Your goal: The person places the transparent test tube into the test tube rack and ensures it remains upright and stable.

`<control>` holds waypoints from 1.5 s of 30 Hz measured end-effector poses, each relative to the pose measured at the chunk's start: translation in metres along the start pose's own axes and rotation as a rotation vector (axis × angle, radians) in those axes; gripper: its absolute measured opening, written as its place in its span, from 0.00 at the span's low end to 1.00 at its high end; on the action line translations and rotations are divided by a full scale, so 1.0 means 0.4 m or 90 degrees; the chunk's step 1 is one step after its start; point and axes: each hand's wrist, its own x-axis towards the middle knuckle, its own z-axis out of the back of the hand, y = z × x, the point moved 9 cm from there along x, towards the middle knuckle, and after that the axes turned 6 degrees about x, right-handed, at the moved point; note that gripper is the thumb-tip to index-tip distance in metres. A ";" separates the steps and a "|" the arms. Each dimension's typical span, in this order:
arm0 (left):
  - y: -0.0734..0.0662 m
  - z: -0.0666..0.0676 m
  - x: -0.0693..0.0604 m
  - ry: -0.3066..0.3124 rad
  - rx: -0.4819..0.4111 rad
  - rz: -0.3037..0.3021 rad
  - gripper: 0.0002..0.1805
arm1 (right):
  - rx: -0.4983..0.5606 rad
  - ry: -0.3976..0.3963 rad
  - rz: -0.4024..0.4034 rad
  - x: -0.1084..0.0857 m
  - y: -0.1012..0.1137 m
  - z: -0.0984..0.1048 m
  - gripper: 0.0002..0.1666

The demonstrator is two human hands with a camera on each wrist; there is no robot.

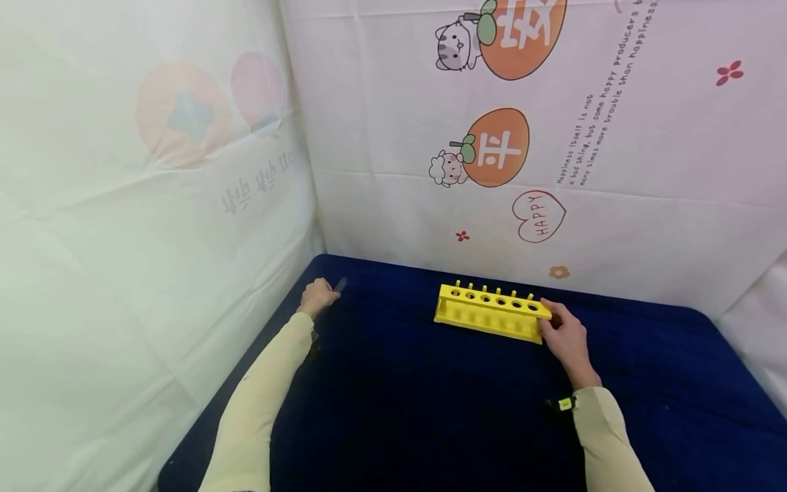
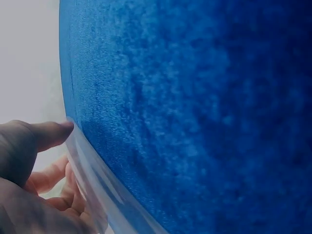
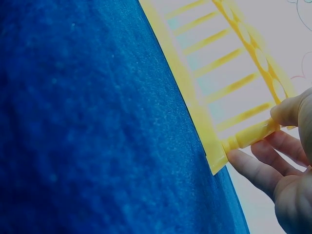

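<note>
A yellow rack (image 1: 492, 317) with a row of round holes and short upright pegs stands on the dark blue cloth, its holes without tubes. The right hand (image 1: 567, 339) grips the rack's right end; in the right wrist view, the thumb and fingers of that hand (image 3: 292, 161) pinch the end post of the rack (image 3: 187, 92). At the far left of the cloth, the left hand (image 1: 318, 298) holds a clear tube (image 1: 341, 284). The left wrist view shows this hand (image 2: 36, 180) with thumb and fingers around the transparent tube (image 2: 105, 183).
Dark blue cloth (image 1: 430, 410) covers the table. White curtains with printed cartoons and lettering (image 1: 381, 137) hang behind the table and along its left side (image 1: 123, 273). A small black device with a yellow-green label (image 1: 564, 404) is at the right wrist.
</note>
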 end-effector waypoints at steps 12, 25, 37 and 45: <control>0.008 -0.024 -0.006 0.037 0.001 0.003 0.17 | -0.002 0.009 0.000 0.000 -0.004 -0.006 0.27; -0.016 -0.021 -0.012 0.081 -0.031 -0.010 0.23 | -0.001 0.009 -0.008 -0.002 -0.001 0.001 0.27; -0.036 -0.010 -0.004 0.077 -0.051 -0.029 0.26 | -0.002 0.005 -0.001 0.002 0.000 -0.001 0.27; -0.091 0.022 -0.016 0.030 -0.017 -0.050 0.10 | 0.005 0.006 -0.005 0.003 -0.001 -0.001 0.27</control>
